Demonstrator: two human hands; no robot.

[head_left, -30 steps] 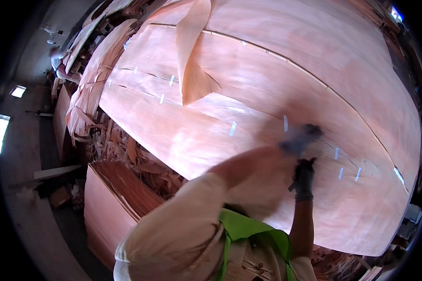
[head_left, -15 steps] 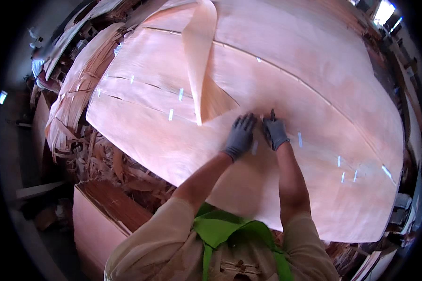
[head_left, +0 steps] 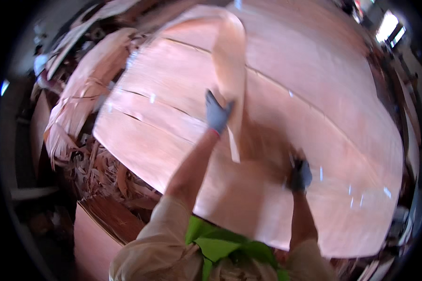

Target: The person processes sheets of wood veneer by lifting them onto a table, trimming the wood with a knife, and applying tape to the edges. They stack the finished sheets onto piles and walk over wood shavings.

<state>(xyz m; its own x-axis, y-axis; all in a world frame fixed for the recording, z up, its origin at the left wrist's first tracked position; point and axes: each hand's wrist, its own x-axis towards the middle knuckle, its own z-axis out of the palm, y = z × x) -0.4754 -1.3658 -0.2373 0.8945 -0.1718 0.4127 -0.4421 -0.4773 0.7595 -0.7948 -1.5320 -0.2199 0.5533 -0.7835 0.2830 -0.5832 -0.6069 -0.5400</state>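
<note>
One gloved left hand (head_left: 218, 114), thumb and fingers wide, is at the edge of a curled strip (head_left: 229, 56) lying over the wood sheet (head_left: 347, 220); right hand (head_left: 301, 174) too blurred for me to tell its grip.

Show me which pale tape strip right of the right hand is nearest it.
The pale tape strip just right of the gloved right hand; the other strips on that side sit farther right and lower in the picture.
</note>
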